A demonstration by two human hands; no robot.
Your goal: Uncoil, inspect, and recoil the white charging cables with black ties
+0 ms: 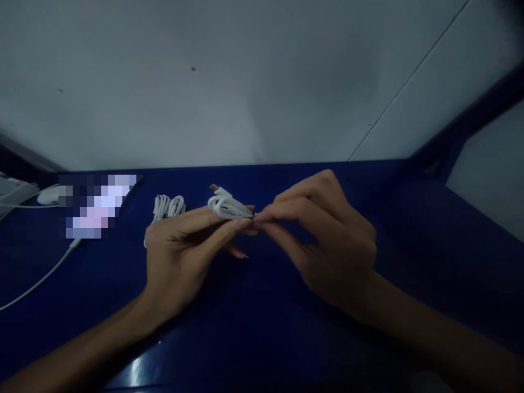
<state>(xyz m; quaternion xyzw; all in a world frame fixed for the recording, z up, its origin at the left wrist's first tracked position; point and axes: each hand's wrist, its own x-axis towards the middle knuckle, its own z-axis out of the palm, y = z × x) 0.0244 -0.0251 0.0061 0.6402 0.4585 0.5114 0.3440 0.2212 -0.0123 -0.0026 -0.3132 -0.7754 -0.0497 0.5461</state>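
Above blue table [286, 327], both hands [180, 245] pinching coiled cable [227, 207]

Only two bare forearms and two hands of the person are visible. The left hand [180, 254] has long, slim fingers and the nails are rather long, shaped to a soft point, extending a little past the fingertips. The right hand [327, 240] has the same slim form; its knuckles show clearly as small round bumps. Both forearms are uncovered up to the picture edge: no sleeve, no glove. I see no ring, no watch and no bracelet on the wrists.
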